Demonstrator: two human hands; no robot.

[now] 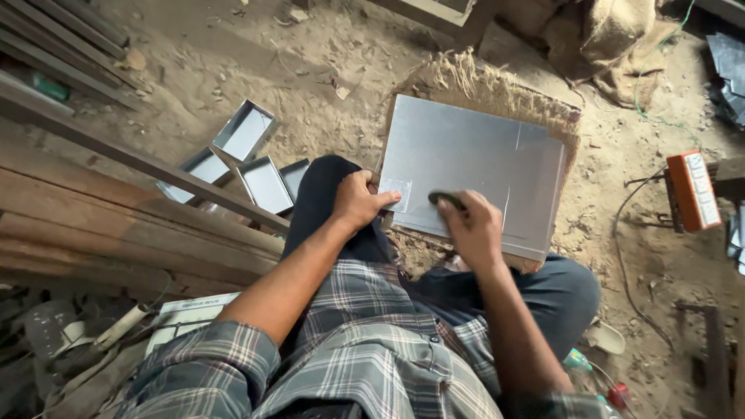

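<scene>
I sit on the sandy ground with a flat grey rectangular sheet of metal (pixel 473 167) lying in front of my knees on a frayed brown fibre mat (pixel 485 85). My left hand (pixel 358 200) rests on the near left corner of the sheet, the fingers curled under and the thumb stretched out flat, pressing down a small pale square metal piece (pixel 395 192) that lies on the sheet's surface. My right hand (pixel 471 226) is clenched around a small dark tool (pixel 445 199), whose tip touches the sheet just right of the small piece; I cannot tell what kind of tool it is, as my fingers hide most of it. A faint upright line runs across the right part of the sheet.

To my left, beyond my dark trouser leg (pixel 322 206), several shallow rectangular metal trays (pixel 247 130) lie open side up on the dirt, close together. Long brown wooden planks (pixel 116 225) run at a slant beside them. Well off to the right, an orange box-shaped device with a pale face (pixel 693 191) stands on the ground with a thin dark cable (pixel 621 248) trailing near it. A crumpled brown burlap sack (pixel 613 43) lies beyond the far right corner of the mat.
</scene>
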